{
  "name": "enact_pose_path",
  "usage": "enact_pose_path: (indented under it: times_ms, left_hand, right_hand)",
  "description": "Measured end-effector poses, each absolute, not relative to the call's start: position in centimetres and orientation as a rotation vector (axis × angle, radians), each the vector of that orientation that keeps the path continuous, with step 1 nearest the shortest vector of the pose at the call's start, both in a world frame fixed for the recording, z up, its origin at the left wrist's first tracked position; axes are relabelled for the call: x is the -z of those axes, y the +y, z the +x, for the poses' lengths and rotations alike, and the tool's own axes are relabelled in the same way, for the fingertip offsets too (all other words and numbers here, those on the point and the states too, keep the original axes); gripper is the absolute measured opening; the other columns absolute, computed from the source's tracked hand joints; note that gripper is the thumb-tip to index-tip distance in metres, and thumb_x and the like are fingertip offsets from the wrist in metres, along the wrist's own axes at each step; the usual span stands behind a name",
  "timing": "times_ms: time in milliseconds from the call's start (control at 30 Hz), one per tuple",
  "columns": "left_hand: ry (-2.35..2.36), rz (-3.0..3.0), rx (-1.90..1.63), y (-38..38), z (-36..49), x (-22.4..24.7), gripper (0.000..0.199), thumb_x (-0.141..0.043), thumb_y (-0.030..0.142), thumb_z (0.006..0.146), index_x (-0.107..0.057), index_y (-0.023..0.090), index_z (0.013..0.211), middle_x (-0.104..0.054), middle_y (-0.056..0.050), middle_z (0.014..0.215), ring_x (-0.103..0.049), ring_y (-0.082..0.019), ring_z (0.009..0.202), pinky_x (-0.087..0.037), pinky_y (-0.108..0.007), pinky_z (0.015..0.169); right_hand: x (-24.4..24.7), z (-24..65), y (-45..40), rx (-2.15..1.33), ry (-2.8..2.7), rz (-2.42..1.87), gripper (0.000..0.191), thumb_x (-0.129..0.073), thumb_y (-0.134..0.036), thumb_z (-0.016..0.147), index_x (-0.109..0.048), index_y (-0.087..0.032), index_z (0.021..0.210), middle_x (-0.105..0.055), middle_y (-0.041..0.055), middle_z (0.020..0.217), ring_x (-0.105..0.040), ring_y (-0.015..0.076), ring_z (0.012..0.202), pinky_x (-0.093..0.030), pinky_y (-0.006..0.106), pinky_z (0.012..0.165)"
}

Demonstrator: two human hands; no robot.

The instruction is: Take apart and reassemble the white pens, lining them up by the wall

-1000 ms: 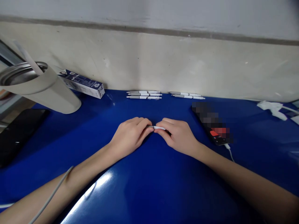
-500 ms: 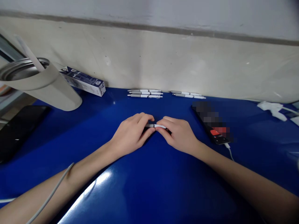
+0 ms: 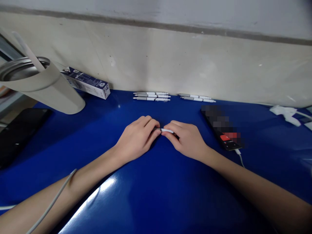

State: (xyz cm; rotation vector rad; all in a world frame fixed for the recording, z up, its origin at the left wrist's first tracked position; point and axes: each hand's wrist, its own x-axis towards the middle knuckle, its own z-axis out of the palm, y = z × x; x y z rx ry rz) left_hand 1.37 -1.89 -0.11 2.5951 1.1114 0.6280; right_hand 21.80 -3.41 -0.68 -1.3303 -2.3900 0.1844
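Observation:
A white and grey pen (image 3: 167, 130) lies crosswise between my hands, a little above or on the blue tabletop; which of these I cannot tell. My left hand (image 3: 138, 138) pinches its grey end between thumb and fingers, hiding most of that end. Closed on the white barrel is my right hand (image 3: 186, 138), and its fingers cover the far tip. Beyond the hands, by the wall, lies a group of three similar pens (image 3: 151, 96). Two more pens (image 3: 196, 98) rest side by side to the right of that group.
At the left stand a large beige tumbler (image 3: 65, 96) with a straw and a blue-and-white box (image 3: 89, 83). A black phone (image 3: 21, 133) lies in front of them. To the right is a second phone (image 3: 229, 143) with a charging cable, and beyond it crumpled white tissue (image 3: 285, 114).
The fingers and thumb of my left hand have closed over the pen's grey part, which showed more before. My right hand keeps its hold on the white part.

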Motion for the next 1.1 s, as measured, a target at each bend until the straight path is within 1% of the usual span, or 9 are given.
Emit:
enact_pose_path:
  times_ms: [133, 300, 433, 533, 633, 733, 867, 1000, 1100]
  left_hand:
    - [1.099, 2.552, -0.665, -1.99, 1.33, -0.02, 0.017, -0.048, 0.025, 0.091, -0.046, 0.017, 0.106, -0.056, -0.004, 0.1, -0.053, -0.018, 0.088, -0.045, -0.031, 0.074]
    - [1.069, 2.581, -0.645, -1.93, 1.37, -0.09, 0.01, -0.043, 0.022, 0.094, -0.048, 0.017, 0.101, -0.056, -0.003, 0.097, -0.052, -0.017, 0.087, -0.044, -0.031, 0.073]
    - [1.106, 2.614, -0.61, -1.9, 1.39, -0.05, 0.019, -0.035, 0.026, 0.098, -0.052, 0.017, 0.097, -0.056, -0.004, 0.096, -0.051, -0.018, 0.088, -0.043, -0.033, 0.077]
    - [1.111, 2.596, -0.627, -1.92, 1.4, -0.05, 0.017, -0.04, 0.029, 0.097, -0.051, 0.017, 0.104, -0.057, -0.004, 0.1, -0.052, -0.019, 0.091, -0.043, -0.033, 0.079]
    - [1.079, 2.584, -0.655, -1.94, 1.39, -0.1, 0.018, -0.047, 0.025, 0.093, -0.047, 0.016, 0.109, -0.056, -0.005, 0.103, -0.052, -0.019, 0.092, -0.044, -0.033, 0.078]
    - [1.067, 2.603, -0.636, -1.93, 1.38, -0.11, 0.014, -0.043, 0.022, 0.094, -0.05, 0.016, 0.104, -0.056, -0.005, 0.1, -0.052, -0.018, 0.089, -0.044, -0.032, 0.076]
    - [1.117, 2.649, -0.598, -1.88, 1.4, -0.05, 0.023, -0.035, 0.026, 0.098, -0.056, 0.017, 0.097, -0.057, -0.005, 0.096, -0.051, -0.019, 0.086, -0.043, -0.034, 0.076]
    - [1.117, 2.616, -0.646, -1.93, 1.41, -0.07, 0.02, -0.041, 0.03, 0.096, -0.052, 0.017, 0.106, -0.058, -0.006, 0.099, -0.052, -0.02, 0.089, -0.044, -0.035, 0.077]
    - [1.069, 2.6, -0.672, -1.97, 1.41, -0.06, 0.017, -0.045, 0.026, 0.093, -0.05, 0.017, 0.107, -0.058, -0.006, 0.1, -0.052, -0.02, 0.089, -0.044, -0.034, 0.076]
  right_hand:
    - [0.71, 21.81, -3.38, -0.19, -2.388, -1.335, 0.029, -0.041, -0.035, 0.097, -0.063, -0.018, 0.089, -0.063, 0.0014, 0.081, -0.057, 0.0127, 0.071, -0.032, 0.025, 0.06]
    - [0.85, 21.82, -3.33, -0.178, -2.39, -1.328, 0.029, -0.041, -0.035, 0.097, -0.063, -0.018, 0.088, -0.064, 0.0014, 0.081, -0.057, 0.013, 0.072, -0.033, 0.025, 0.06]
    - [0.83, 21.81, -3.37, -0.182, -2.387, -1.321, 0.029, -0.042, -0.036, 0.097, -0.063, -0.018, 0.089, -0.064, 0.0018, 0.082, -0.057, 0.0131, 0.072, -0.033, 0.025, 0.06]
    - [0.78, 21.79, -3.38, -0.183, -2.387, -1.326, 0.029, -0.041, -0.035, 0.097, -0.063, -0.018, 0.088, -0.064, 0.002, 0.081, -0.057, 0.0131, 0.071, -0.033, 0.025, 0.06]
    - [0.8, 21.8, -3.35, -0.194, -2.389, -1.326, 0.028, -0.041, -0.035, 0.097, -0.063, -0.018, 0.09, -0.064, 0.002, 0.082, -0.058, 0.0134, 0.073, -0.033, 0.025, 0.061]
    - [0.84, 21.82, -3.34, -0.195, -2.386, -1.332, 0.028, -0.042, -0.035, 0.097, -0.063, -0.018, 0.091, -0.064, 0.0018, 0.083, -0.058, 0.0135, 0.074, -0.034, 0.025, 0.062]
    - [0.78, 21.82, -3.36, -0.186, -2.389, -1.333, 0.029, -0.041, -0.037, 0.097, -0.063, -0.018, 0.09, -0.064, 0.0015, 0.082, -0.058, 0.0132, 0.072, -0.034, 0.025, 0.062]
    - [0.63, 21.78, -3.37, -0.193, -2.396, -1.337, 0.029, -0.04, -0.035, 0.097, -0.062, -0.018, 0.089, -0.064, 0.0019, 0.082, -0.057, 0.0133, 0.072, -0.034, 0.025, 0.061]
    - [0.63, 21.78, -3.36, -0.196, -2.395, -1.338, 0.028, -0.04, -0.034, 0.097, -0.063, -0.019, 0.09, -0.064, 0.0019, 0.082, -0.058, 0.0134, 0.073, -0.034, 0.025, 0.061]
